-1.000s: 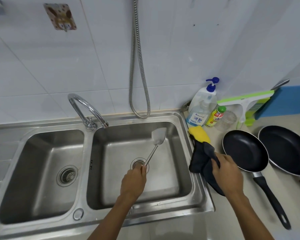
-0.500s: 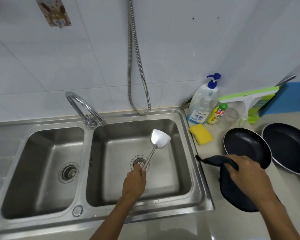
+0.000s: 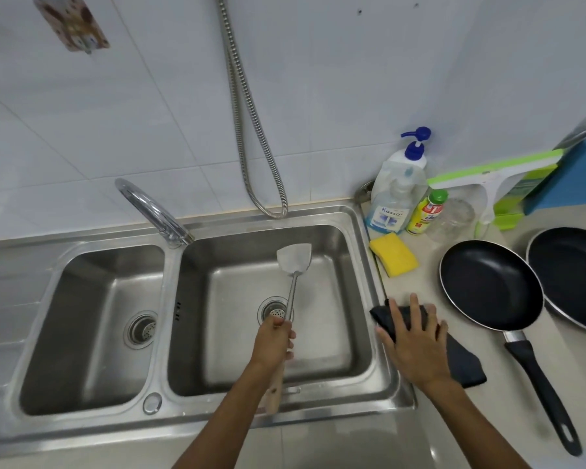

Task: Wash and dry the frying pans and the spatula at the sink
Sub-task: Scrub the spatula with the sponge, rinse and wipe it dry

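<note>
Left hand [image 3: 274, 340] is wrapped tight round the spatula [image 3: 293, 265], keeping the blade over the right basin of the sink [image 3: 362, 231] — drips fall in, I'd guess. Right hand [image 3: 416, 343] lies flat, fingers spread, on the dark cloth [image 3: 464, 363], gripping nothing — likely about to gather it for drying. Both frying pans [image 3: 487, 282] wait on the counter alongside.

Brushed steel sink [image 3: 391, 350] — shiny metal spatula [image 3: 293, 265], wooden-handled.

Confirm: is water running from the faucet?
No. The faucet shows no stream, and the spatula is held over the right basin.
</note>
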